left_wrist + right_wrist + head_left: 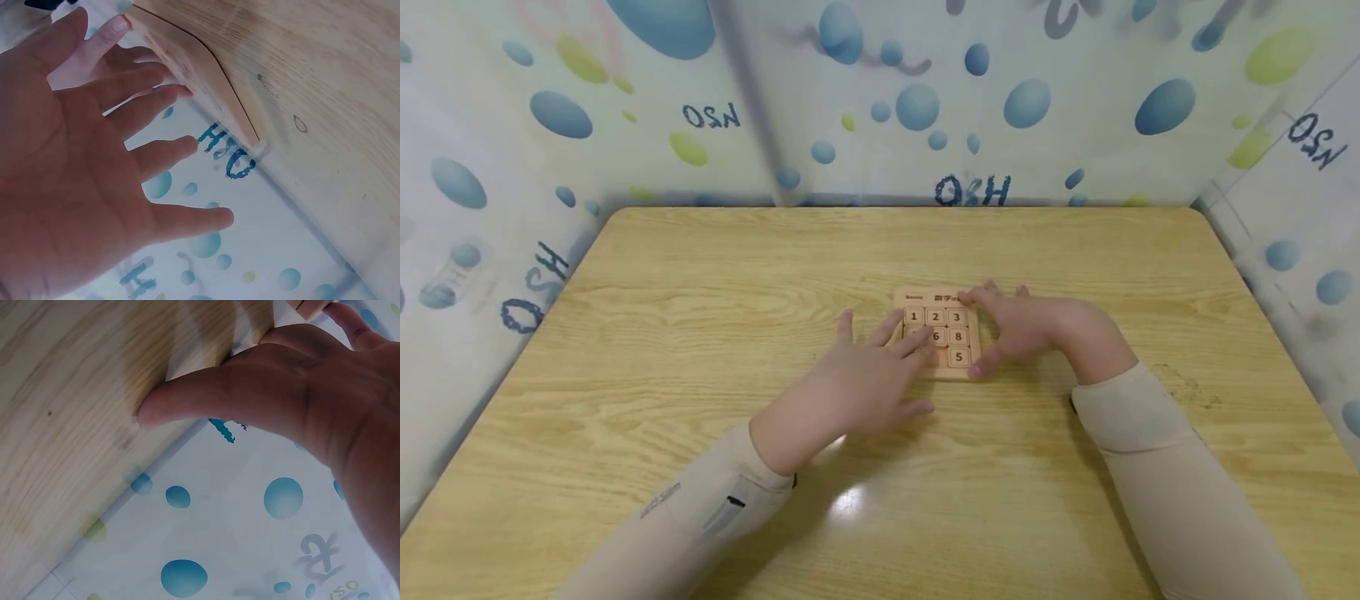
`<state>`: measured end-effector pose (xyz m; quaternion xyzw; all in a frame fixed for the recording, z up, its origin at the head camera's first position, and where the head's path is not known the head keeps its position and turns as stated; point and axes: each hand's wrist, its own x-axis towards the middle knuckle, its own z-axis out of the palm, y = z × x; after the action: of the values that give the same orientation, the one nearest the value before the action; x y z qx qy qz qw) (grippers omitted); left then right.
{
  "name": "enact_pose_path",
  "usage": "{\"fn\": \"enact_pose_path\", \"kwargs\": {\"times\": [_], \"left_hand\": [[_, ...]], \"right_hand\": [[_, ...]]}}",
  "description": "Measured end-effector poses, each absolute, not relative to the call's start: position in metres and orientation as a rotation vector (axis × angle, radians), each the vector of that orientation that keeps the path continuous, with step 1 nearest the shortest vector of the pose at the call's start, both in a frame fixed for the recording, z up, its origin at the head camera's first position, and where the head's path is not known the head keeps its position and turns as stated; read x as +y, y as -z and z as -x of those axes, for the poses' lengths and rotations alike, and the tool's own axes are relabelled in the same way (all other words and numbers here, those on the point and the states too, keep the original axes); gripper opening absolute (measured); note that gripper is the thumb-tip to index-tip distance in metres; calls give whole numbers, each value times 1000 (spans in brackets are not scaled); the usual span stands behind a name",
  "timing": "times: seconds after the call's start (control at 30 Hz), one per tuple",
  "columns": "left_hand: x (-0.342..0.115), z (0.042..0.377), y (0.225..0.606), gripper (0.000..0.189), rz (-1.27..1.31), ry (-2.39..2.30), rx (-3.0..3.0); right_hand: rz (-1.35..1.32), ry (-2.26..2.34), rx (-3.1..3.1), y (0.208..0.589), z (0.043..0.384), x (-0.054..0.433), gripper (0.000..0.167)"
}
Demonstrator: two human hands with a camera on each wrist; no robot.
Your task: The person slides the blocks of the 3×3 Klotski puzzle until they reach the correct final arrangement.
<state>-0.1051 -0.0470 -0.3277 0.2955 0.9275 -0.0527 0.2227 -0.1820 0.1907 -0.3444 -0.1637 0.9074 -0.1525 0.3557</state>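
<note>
A wooden number slide puzzle [925, 293] lies flat on the table, its tiles 1, 2 and 3 along the top row. Below them the 6 and 8 show, with the 5 at the lower right beside a gap. My left hand [868, 375] spreads its fingers over the puzzle's left side, hiding tiles there; one fingertip reaches the 6. At the right edge my right hand [1026, 325] holds the frame, thumb at the lower corner and forefinger at the upper one. The left wrist view catches the puzzle's slanted side [219, 87] beyond the spread left fingers [190, 222].
The wood-grain table [737, 258] extends around the puzzle on all sides. Behind it stands a white wall covering [880, 150] with blue and green spots and lettering. Light sleeves cover both forearms.
</note>
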Motion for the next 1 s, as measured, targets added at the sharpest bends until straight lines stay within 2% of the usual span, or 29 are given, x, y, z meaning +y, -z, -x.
{"fn": "enact_pose_path", "kwargs": {"times": [0.4, 1.0], "left_hand": [[-39, 123, 336, 80, -778, 185, 2524], [-37, 93, 332, 81, -789, 228, 2513]], "right_hand": [[434, 410, 2332, 345, 182, 191, 119], [427, 421, 2345, 346, 182, 192, 118]]}}
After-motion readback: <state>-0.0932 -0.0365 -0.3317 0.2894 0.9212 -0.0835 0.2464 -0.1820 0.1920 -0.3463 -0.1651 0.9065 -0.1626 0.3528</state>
